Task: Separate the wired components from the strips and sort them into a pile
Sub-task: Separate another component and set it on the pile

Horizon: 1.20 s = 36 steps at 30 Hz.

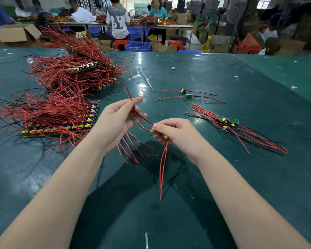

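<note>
Mid-frame, right hand (176,133) pinches a small wired component (165,136), fingers curled round it, red leads hanging down. Left hand (119,121) pinches that piece's red-black wire pair (133,106) between thumb and forefinger and seems to hold a few more wired pieces below; other fingers loosely curled. Unseparated strips (61,121) stacked at left; sorted pile (228,124) at right, two loose pieces (186,93) above it. Judgement: free tangled leads first, pull gently, then lay it parallel on pile.
</note>
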Each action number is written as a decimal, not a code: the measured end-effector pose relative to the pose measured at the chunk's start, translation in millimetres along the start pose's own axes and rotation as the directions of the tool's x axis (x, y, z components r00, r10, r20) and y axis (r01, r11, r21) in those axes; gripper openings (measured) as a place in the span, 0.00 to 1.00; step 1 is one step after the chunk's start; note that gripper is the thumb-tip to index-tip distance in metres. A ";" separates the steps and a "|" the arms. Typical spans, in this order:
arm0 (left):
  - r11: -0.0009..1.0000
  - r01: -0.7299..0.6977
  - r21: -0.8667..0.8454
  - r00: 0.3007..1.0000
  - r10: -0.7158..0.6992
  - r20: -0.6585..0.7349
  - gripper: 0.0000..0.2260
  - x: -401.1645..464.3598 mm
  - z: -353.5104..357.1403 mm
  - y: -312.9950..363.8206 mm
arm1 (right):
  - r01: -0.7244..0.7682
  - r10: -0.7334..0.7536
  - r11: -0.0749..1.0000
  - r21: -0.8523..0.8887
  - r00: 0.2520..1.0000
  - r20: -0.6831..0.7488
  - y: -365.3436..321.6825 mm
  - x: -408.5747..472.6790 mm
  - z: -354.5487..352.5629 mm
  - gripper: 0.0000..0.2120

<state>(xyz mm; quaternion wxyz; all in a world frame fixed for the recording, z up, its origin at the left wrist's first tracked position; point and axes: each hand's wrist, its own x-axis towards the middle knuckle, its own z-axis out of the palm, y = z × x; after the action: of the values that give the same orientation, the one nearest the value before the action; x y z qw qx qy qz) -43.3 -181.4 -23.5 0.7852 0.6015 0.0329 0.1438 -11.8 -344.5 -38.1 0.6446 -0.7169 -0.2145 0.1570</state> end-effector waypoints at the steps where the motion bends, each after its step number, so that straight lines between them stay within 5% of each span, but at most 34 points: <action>1: 1.000 0.006 -0.006 1.000 -0.006 0.000 0.12 -0.1 -1.1 0.4 | -0.001 0.001 1.000 0.001 1.000 0.001 0.0 0.0 0.0 0.11; 14: 0.975 0.080 -0.209 0.965 -0.128 -0.227 0.08 -0.1 -4.5 5.2 | 0.090 -0.090 0.996 0.004 0.996 0.017 -3.6 -1.9 2.3 0.11; 19: 0.844 0.272 -0.462 0.905 -0.387 -0.174 0.07 -3.2 -6.8 13.1 | 0.116 -0.115 0.993 -0.032 0.993 0.021 -6.0 -2.8 2.3 0.11; 24: 0.839 0.278 -0.468 0.912 -0.384 -0.146 0.07 -4.3 -6.2 14.7 | 0.057 -0.059 0.995 -0.083 0.998 -0.020 -5.4 -0.4 -1.2 0.11; 30: 0.944 0.159 -0.288 0.969 -0.205 -0.135 0.09 -2.7 -5.2 10.5 | 0.011 -0.023 0.983 -0.184 0.998 -0.064 -4.9 -0.8 -3.0 0.12; 36: 0.958 -0.104 0.268 0.946 0.179 -0.270 0.09 -3.0 -6.7 -0.9 | 0.046 -0.046 0.986 -0.157 0.999 0.002 -5.0 -2.7 2.3 0.11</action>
<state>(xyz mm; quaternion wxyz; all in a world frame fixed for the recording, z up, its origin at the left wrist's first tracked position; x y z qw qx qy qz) -47.5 -176.2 -26.6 0.6770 0.6687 0.1225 0.2819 -15.8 -343.5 -33.6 0.5895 -0.7605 -0.2422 0.1244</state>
